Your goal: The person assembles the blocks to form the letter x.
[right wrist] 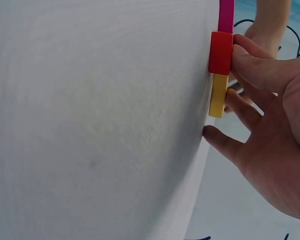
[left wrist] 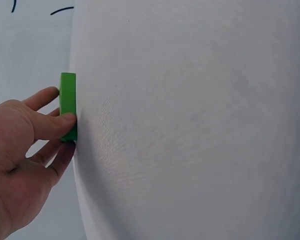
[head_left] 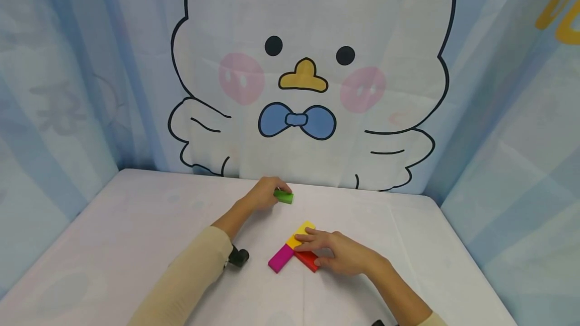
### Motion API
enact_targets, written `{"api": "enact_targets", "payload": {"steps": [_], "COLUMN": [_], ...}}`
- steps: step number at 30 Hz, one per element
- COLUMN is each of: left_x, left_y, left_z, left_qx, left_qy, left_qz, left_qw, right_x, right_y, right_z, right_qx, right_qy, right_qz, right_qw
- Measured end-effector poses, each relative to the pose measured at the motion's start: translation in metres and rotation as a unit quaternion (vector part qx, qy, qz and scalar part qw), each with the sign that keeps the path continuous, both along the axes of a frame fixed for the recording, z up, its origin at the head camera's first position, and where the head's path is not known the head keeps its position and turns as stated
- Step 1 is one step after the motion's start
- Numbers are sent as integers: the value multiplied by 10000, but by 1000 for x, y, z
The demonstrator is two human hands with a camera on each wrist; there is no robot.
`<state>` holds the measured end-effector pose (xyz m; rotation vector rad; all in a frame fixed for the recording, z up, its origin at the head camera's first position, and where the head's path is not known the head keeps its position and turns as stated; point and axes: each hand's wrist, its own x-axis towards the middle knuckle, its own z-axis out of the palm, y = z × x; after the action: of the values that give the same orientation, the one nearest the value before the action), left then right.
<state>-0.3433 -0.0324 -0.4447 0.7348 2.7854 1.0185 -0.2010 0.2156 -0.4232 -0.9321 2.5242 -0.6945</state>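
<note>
My left hand [head_left: 265, 192] pinches a green block [head_left: 284, 196] near the table's back edge. In the left wrist view, the thumb lies across the green block [left wrist: 68, 97] with fingers behind it. Nearer the middle, a yellow block [head_left: 304, 235] and a magenta block [head_left: 281, 258] lie end to end in a line. A red block [head_left: 306, 260] angles off from where they meet. Over the yellow and red blocks, my right hand [head_left: 342, 253] rests with fingers spread. Its thumb touches the red block [right wrist: 220, 52], and another finger reaches the yellow block [right wrist: 218, 97].
A white cloth covers the table [head_left: 389, 235]. Behind it hangs a curtain [head_left: 299, 155] printed with a cartoon chick, with blue and white curtains at both sides. A black wrist device [head_left: 237, 256] sits at the left sleeve.
</note>
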Motion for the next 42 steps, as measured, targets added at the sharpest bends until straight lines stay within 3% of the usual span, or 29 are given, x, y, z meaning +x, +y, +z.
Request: {"api": "enact_targets", "payload": {"steps": [12, 28, 42], "left_x": [8, 22, 45], "left_y": [-5, -14, -16], "left_z": [2, 6, 20], "left_qx": [77, -158, -302], "left_qy": [37, -11, -22], "left_qz": [-114, -328, -1260], "left_qw": [9999, 9993, 9916], "right_x": [1, 0, 1], "right_y": [-1, -1, -1], "right_z": [0, 0, 1], "right_qx": [-12, 0, 8], "right_qy": [98, 43, 96], "right_qz": [6, -20, -1], "right_qw": [10000, 10000, 10000]}}
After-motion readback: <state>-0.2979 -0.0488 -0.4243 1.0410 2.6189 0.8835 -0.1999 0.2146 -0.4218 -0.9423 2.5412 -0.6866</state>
